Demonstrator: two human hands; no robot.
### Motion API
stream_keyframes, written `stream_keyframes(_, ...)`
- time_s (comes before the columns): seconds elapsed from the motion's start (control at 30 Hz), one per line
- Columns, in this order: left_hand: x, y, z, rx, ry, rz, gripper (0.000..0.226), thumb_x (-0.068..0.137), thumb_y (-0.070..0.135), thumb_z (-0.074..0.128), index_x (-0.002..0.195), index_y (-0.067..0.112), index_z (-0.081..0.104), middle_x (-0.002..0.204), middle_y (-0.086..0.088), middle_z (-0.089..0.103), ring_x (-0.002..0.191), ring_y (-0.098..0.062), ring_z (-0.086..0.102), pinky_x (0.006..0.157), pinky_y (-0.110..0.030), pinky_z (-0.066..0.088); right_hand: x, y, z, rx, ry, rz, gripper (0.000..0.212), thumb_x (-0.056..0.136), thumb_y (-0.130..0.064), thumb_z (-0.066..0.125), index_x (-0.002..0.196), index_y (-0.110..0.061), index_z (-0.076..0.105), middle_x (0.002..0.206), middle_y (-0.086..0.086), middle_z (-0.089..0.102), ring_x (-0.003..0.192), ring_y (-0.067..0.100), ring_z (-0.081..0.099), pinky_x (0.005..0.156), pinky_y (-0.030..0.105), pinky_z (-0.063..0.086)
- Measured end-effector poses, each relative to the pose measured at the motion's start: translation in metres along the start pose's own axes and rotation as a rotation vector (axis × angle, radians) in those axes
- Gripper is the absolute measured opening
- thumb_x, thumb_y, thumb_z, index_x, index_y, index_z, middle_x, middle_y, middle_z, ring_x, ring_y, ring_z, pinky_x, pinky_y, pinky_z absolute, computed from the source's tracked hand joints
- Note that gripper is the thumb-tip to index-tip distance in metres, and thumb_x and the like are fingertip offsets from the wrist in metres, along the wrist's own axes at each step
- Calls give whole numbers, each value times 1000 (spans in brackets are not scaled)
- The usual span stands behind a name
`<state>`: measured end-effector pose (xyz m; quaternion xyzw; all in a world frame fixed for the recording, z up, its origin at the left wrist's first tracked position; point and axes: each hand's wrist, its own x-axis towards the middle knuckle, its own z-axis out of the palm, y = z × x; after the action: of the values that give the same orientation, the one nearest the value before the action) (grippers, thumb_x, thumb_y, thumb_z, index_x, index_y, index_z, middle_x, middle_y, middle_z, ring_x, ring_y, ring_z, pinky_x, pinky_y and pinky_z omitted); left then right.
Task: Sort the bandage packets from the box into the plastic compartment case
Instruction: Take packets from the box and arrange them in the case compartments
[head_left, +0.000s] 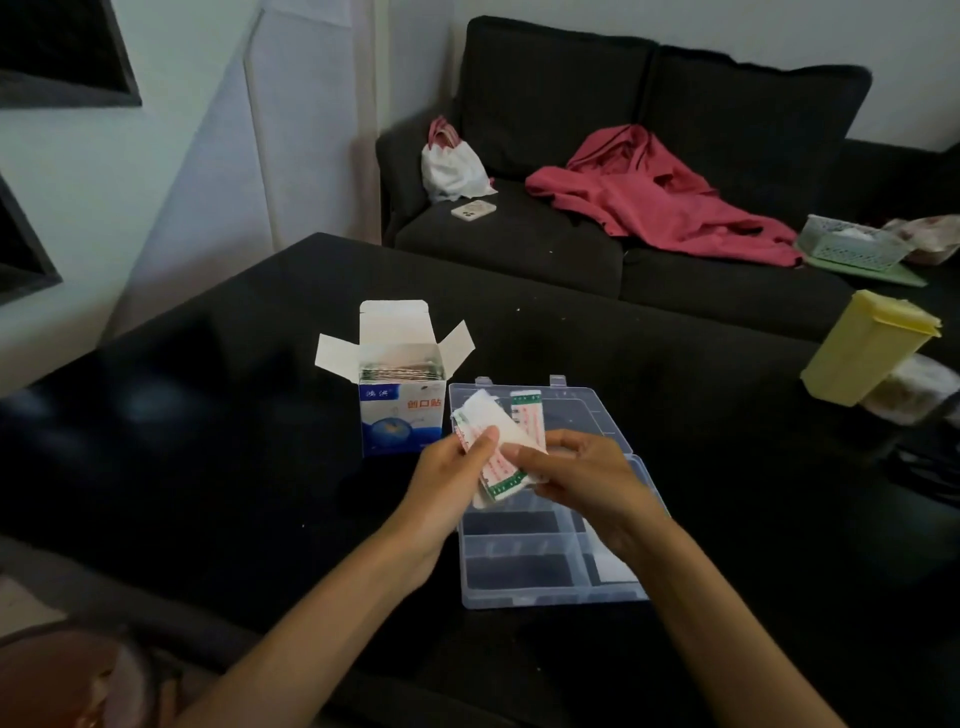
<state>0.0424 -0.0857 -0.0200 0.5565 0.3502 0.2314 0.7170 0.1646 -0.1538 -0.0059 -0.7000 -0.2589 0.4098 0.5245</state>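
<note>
A blue-and-white bandage box (402, 415) stands open on the black table, with several packets showing inside its top. Right of it lies a clear plastic compartment case (519, 571), lid open toward the far side. Above the case my left hand (452, 478) grips a fanned stack of white bandage packets (493, 452) with red and green print. My right hand (587, 478) pinches the stack's near right end. One packet (527, 415) stands up behind the stack; who holds it is hidden. A white piece (615, 566) lies in a right compartment.
A yellow plastic container (867, 348) stands at the table's right edge. Behind the table is a dark sofa (519, 249) holding a white bag (449, 166), a phone (472, 209), a red garment (649, 192) and a green basket (847, 244).
</note>
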Motion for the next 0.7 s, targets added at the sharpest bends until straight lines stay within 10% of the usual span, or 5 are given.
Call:
stream_keyframes(0.33,3,7,-2,-301,134,-15,34,100,20,42,133,18,46,107,-6,66,92,-19,67,83,-36,55,2,3,-1,-84,7,-70,12,86,-23,64,90,-15,71,80,-3,72,69,8,68,58,15,53)
stream_keyframes(0.7,2,17,-30,-36,177,-27,39,99,9,41,137,17,42,92,6,67,82,-6,65,60,-22,50,13,-15,-31,-523,-10,-205,24,87,-12,62,111,-13,60,104,4,64,76,8,63,57,15,51)
